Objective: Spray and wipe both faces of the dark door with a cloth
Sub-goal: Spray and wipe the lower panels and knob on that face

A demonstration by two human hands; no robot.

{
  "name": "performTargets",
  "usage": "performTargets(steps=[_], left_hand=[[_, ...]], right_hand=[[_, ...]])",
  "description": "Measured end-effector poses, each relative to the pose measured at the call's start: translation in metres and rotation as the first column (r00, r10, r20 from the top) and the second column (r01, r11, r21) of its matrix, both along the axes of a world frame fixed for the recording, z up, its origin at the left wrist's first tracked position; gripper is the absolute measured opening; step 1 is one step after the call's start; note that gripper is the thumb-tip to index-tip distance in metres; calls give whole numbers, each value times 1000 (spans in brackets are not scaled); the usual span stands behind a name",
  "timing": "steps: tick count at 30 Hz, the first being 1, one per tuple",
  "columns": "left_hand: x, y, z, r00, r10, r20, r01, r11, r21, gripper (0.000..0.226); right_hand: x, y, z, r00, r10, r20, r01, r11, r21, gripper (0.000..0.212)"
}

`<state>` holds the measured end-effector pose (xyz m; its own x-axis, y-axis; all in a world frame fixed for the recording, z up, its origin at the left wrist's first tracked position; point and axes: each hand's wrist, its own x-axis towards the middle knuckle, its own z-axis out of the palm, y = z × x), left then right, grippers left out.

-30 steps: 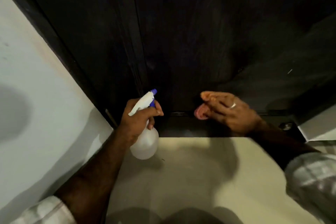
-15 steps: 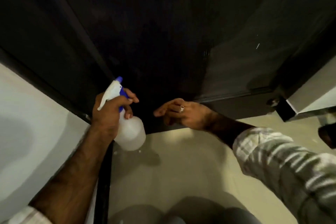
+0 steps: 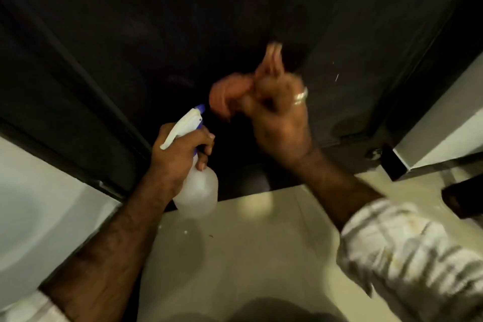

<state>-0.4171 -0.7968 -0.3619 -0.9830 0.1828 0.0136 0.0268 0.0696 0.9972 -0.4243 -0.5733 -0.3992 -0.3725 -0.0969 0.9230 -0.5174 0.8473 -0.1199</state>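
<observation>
Below me I've got the pale tiled floor [image 3: 235, 256], a few small specks scattered on it. There's a white wall [image 3: 39, 204] on my left, and a dark shoe [image 3: 464, 200] at the right edge.

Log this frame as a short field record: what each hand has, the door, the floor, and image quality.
left hand: grips spray bottle, nozzle aimed toward the door
right hand: raised before the door, motion-blurred; holds pinkish cloth
door: dark, fills the upper frame
cloth contact with door: cannot tell
floor: pale tiles, a few small specks
sleeve: striped, right arm
</observation>
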Motion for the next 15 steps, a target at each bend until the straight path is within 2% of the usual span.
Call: performTargets(steps=[1,2,3,5,7,8,9,10,11,12,13,15], left_hand=[[3,-3,0,1000,-17,7,17,1000,-1,10],[6,-5,0,999,-39,4,39,999,-11,10],[8,-5,0,998,-60,0,60,998,-19,12],[10,-5,2,996,-90,-7,90,996,-26,11],[9,0,8,995,-99,-14,99,995,-25,10],[7,3,12,995,-95,-18,94,995,-24,13],[4,9,17,996,-91,-23,91,996,-22,16],[0,16,22,996,-89,-25,88,996,-19,19],[-3,22,28,995,-91,-36,91,996,-18,16],[-6,33,33,993,-106,-58,105,994,-23,11],[-8,40,38,991,-111,-73,109,994,-32,8],[-12,54,42,989,-108,-105,106,994,-27,10]], right_hand=[[17,2,-42,982,59,177,-84,987,139,18],[33,12,-76,959,41,281,-131,943,307,20],[46,24,-95,948,-11,318,-141,883,448,20],[52,43,-89,956,-83,282,-82,846,527,24],[39,53,-30,971,-125,204,38,921,387,45],[28,58,8,985,-163,49,132,915,382,46],[18,63,52,971,-217,-102,240,898,370,38],[10,66,95,962,-235,-140,266,924,277,32],[2,70,128,968,-196,-157,214,971,107,35],[-3,80,153,943,-206,-261,207,978,-22,42],[-9,82,163,919,-239,-313,201,968,-150,48],[-11,76,137,906,-267,-327,189,949,-250,48]])
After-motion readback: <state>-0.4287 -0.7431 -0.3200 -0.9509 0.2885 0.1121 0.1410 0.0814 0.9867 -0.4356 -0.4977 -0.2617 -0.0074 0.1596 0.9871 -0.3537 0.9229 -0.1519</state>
